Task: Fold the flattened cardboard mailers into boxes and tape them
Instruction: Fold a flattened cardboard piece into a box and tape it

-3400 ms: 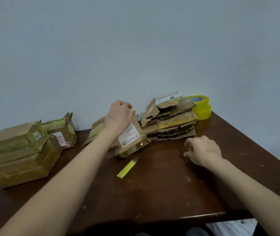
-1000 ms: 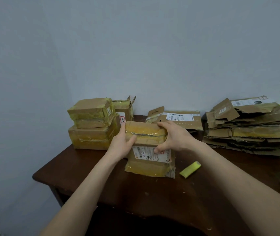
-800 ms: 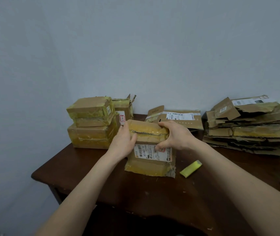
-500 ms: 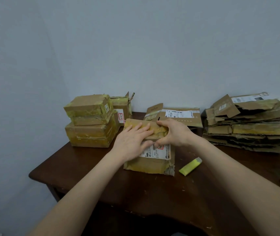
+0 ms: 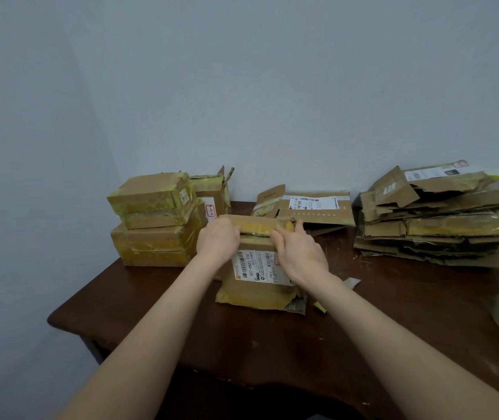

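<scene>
Got my left hand (image 5: pixel 218 241) and right hand (image 5: pixel 300 254) both curled over the mailer's (image 5: pixel 252 294) top flap, fingers clamped on it. It's sitting mid-table (image 5: pixel 242 344), taped boxes (image 5: pixel 154 219) left, flat pile (image 5: pixel 430 228) right.

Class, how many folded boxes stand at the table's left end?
3: a large box on the table, a smaller box stacked on it, and an open-flapped box behind them. Others may be hidden.
</scene>
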Action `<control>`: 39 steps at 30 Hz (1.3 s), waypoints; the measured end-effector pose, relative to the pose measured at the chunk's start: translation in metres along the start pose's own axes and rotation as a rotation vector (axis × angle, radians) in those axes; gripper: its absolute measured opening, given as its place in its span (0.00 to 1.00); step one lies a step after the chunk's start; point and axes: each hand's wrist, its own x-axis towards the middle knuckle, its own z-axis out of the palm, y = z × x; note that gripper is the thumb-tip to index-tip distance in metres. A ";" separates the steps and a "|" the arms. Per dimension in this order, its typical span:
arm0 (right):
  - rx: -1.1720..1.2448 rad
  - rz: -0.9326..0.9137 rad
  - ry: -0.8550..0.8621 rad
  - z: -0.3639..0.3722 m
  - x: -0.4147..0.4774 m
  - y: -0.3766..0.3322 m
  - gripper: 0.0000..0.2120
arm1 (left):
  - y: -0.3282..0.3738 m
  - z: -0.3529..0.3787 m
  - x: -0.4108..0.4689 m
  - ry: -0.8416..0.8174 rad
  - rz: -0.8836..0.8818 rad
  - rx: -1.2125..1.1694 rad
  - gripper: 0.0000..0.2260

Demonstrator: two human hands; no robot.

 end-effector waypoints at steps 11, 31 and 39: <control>0.483 0.298 -0.046 -0.006 0.002 0.007 0.21 | -0.016 0.000 -0.016 -0.100 -0.209 -0.495 0.20; 0.804 0.031 0.417 -0.049 0.112 -0.093 0.27 | -0.020 -0.126 0.067 0.437 0.163 -0.836 0.21; 0.705 -0.167 0.304 0.007 0.212 -0.126 0.26 | -0.076 -0.106 0.180 0.418 0.010 -0.480 0.24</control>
